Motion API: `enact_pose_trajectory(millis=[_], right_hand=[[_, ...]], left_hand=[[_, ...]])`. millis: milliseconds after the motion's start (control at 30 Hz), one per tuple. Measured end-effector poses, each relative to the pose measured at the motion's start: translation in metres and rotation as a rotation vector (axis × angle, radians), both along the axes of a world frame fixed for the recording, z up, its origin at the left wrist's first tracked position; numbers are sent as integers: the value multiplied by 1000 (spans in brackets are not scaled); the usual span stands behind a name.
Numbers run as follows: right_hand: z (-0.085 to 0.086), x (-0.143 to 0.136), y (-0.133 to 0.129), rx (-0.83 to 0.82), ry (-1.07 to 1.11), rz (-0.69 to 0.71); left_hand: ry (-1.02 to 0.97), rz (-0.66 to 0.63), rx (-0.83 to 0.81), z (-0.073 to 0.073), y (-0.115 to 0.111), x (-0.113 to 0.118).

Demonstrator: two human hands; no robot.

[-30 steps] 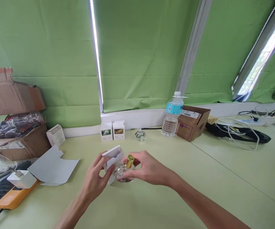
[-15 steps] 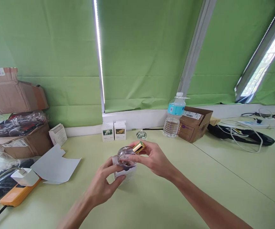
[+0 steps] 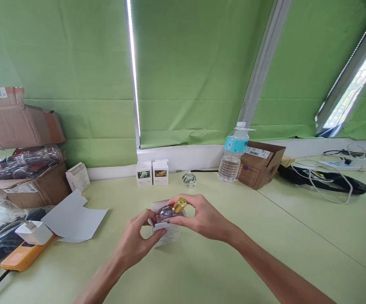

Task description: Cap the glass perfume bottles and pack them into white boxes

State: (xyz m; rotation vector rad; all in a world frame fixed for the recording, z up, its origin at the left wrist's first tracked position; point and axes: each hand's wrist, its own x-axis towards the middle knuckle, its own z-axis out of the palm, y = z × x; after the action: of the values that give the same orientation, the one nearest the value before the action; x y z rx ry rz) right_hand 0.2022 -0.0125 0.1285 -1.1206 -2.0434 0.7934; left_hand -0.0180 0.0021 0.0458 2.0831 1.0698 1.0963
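A round clear glass bottle (image 3: 164, 213) with a shiny gold cap (image 3: 179, 205), like a perfume bottle, is tilted partly inside the opening of a small white box (image 3: 170, 234). My right hand (image 3: 203, 217) grips the bottle near its cap between thumb and fingers. Closed on the box's left side is my left hand (image 3: 140, 234), its thumb on the front face and fingertips at the open top. The box rests on the table, and the bottle's lower part is hidden within it.
Behind my hands lies a clear glass stopper-like piece (image 3: 189, 180), near two small white boxes (image 3: 152, 173). A water bottle (image 3: 233, 154) and a brown carton (image 3: 260, 164) stand back right. At left are paper (image 3: 78, 219), an orange power strip (image 3: 27, 255) and stacked cartons (image 3: 43, 185).
The glass bottle has sunk from above the box down into its opening, moved by my right hand. Its gold cap has turned and sits lower. My left hand keeps hold of the box.
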Motion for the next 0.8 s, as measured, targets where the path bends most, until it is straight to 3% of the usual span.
enact_pose_trajectory(millis=[367,567,800], right_hand=[[-4,-8,-6,-3,-78,-10],[-4,-10,-5,122,-129,-3],[-6,-8,-7,92,-133,-3]], left_hand=[[-21,28,-70,-3,0,0],[-5,17,-66,-1,-3,1],[-13,9,-103,-1,-4,1]])
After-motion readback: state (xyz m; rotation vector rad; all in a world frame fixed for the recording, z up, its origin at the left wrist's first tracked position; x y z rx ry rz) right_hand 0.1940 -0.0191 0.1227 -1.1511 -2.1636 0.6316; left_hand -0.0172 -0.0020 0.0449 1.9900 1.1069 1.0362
